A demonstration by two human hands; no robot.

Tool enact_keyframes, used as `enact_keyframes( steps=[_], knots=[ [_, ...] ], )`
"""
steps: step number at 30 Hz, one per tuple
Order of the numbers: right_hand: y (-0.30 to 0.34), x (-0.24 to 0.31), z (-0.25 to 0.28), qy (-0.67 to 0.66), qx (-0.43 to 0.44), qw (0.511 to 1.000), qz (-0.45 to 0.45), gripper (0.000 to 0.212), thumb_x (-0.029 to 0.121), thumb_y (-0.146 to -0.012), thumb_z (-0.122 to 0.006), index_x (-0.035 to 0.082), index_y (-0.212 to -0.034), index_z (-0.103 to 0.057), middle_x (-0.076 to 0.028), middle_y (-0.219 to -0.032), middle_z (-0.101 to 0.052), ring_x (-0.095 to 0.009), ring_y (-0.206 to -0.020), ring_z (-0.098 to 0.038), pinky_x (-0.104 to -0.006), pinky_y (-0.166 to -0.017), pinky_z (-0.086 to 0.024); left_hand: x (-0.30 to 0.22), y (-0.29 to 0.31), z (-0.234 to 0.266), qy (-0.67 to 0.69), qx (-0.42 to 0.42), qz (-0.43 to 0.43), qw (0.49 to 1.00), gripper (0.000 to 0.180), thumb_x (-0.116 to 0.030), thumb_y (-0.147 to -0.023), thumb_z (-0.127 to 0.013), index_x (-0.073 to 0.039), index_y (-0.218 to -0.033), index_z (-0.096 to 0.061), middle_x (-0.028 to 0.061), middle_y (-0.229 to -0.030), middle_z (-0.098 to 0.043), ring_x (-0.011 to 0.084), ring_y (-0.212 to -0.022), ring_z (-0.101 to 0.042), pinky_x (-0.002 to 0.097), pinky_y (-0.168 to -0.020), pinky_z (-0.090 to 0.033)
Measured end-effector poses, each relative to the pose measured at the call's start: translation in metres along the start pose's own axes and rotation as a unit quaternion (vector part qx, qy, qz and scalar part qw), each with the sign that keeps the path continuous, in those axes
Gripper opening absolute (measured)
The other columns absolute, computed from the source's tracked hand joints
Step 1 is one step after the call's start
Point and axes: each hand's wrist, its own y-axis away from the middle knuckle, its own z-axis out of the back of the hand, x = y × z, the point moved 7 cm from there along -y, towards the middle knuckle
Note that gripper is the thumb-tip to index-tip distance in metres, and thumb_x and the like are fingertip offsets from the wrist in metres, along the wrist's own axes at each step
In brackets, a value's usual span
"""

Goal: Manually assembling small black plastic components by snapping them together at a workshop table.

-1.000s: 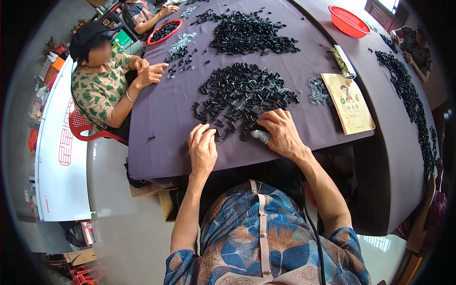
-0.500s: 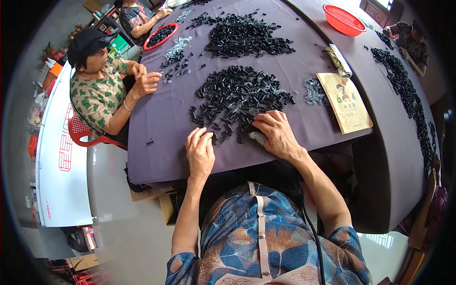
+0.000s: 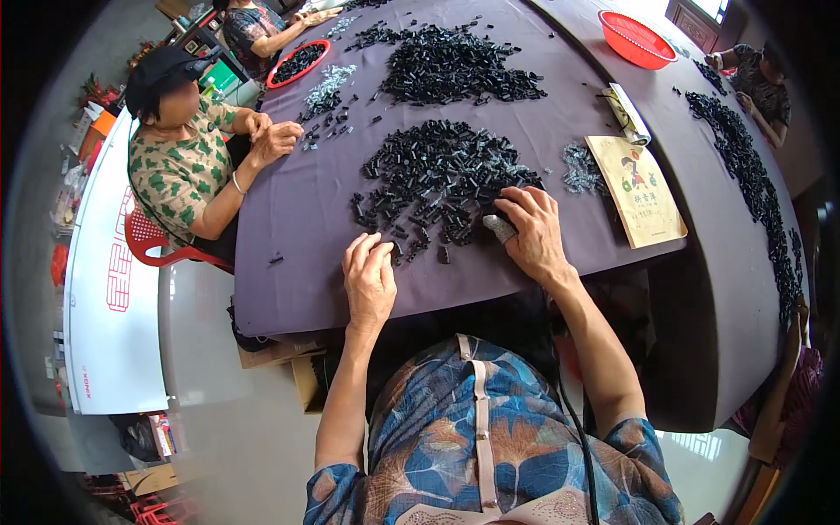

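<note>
We rest our left hand (image 3: pixel 369 278) flat on the purple table (image 3: pixel 297 289), fingers loosely together, tips touching a few black parts at the near edge of the pile (image 3: pixel 437 179). Our right hand (image 3: pixel 529 232) lies on the pile's right near side, fingers curled over a small grey piece (image 3: pixel 500 227); we cannot tell whether it is pinched. Right of it lie a brown packet (image 3: pixel 637 188) and a grey heap (image 3: pixel 579 168). Far left, a seated person (image 3: pixel 179 166) works with both hands together.
</note>
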Motion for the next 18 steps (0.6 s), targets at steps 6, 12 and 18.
enact_keyframes(
  steps=[6, 12, 18],
  knots=[
    [-0.005, -0.015, 0.005, 0.013, -0.025, 0.999, -0.031, 0.046, 0.017, -0.081, -0.067, 0.005, -0.124, -0.057, -0.011, -0.132, -0.052, -0.035, -0.129, -0.042, -0.0476, -0.108, -0.031, -0.002, -0.001, 0.000, 0.003, 0.001, 0.001, 1.000, 0.013, -0.006, -0.087, -0.061, -0.003, -0.098, -0.067, 0.0109, -0.113, -0.063, 0.0315, -0.114, -0.055, 0.0420, -0.099, -0.043],
    [-0.008, -0.005, -0.012, 0.029, 0.053, 0.998, 0.005, 0.060, 0.049, -0.091, -0.055, 0.002, -0.128, -0.055, -0.011, -0.137, -0.050, -0.033, -0.135, -0.036, -0.0483, -0.113, -0.023, -0.001, -0.002, 0.001, 0.004, 0.002, -0.003, 1.000, 0.013, -0.004, -0.086, -0.061, -0.002, -0.097, -0.067, 0.0110, -0.112, -0.063, 0.0315, -0.113, -0.055, 0.0424, -0.099, -0.043],
    [-0.005, 0.002, -0.013, -0.013, 0.086, 0.996, 0.033, 0.060, 0.049, -0.091, -0.055, 0.002, -0.129, -0.055, -0.010, -0.136, -0.052, -0.030, -0.136, -0.037, -0.0459, -0.115, -0.022, -0.002, -0.002, 0.001, 0.004, 0.004, -0.003, 1.000, 0.013, -0.004, -0.086, -0.061, -0.002, -0.097, -0.067, 0.0110, -0.112, -0.063, 0.0315, -0.113, -0.055, 0.0423, -0.099, -0.042]
  ],
)
